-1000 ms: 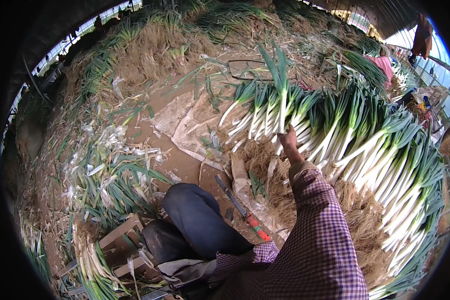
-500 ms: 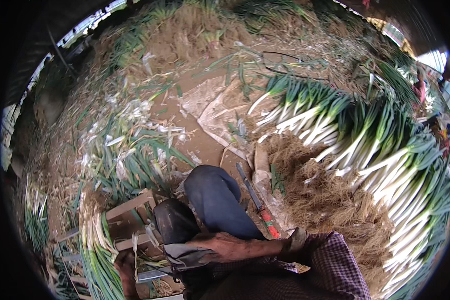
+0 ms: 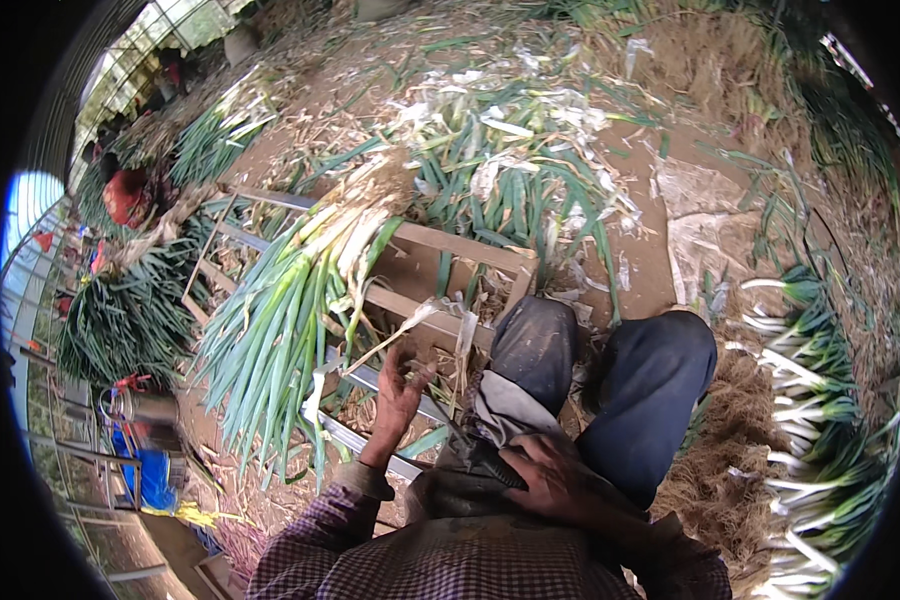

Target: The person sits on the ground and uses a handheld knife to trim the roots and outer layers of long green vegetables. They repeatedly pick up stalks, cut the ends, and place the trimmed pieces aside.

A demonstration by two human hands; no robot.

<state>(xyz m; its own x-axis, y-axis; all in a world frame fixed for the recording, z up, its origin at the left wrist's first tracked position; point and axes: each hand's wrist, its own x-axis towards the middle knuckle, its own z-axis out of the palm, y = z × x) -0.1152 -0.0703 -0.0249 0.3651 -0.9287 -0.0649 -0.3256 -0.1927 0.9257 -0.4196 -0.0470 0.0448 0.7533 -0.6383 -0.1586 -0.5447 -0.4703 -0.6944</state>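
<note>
My left hand (image 3: pixel 398 398) is open, fingers apart, beside a loose pale stalk (image 3: pixel 375 352) and below a bundle of green onions (image 3: pixel 295 290). The bundle lies across a wooden slatted frame (image 3: pixel 460 243), roots away from me and green leaves toward the lower left. My right hand (image 3: pixel 548 472) is low over my lap, its fingers curled against the end of a dark tool with a ridged handle (image 3: pixel 492 462). Part of that grip is hidden. Grey cloth (image 3: pixel 515 408) covers the thigh beside it.
A row of green onions with white stems (image 3: pixel 800 430) lies at the right, roots toward me. Leaf scraps and peelings (image 3: pixel 510 170) cover the ground ahead. At the left are another leafy pile (image 3: pixel 125 310), a blue bag (image 3: pixel 150 470) and a person in red (image 3: pixel 125 195).
My view has swung left, bringing the onion bundle and frame toward the middle. My left hand has risen fully into view. My right hand has moved from the cloth-covered knee to the dark tool.
</note>
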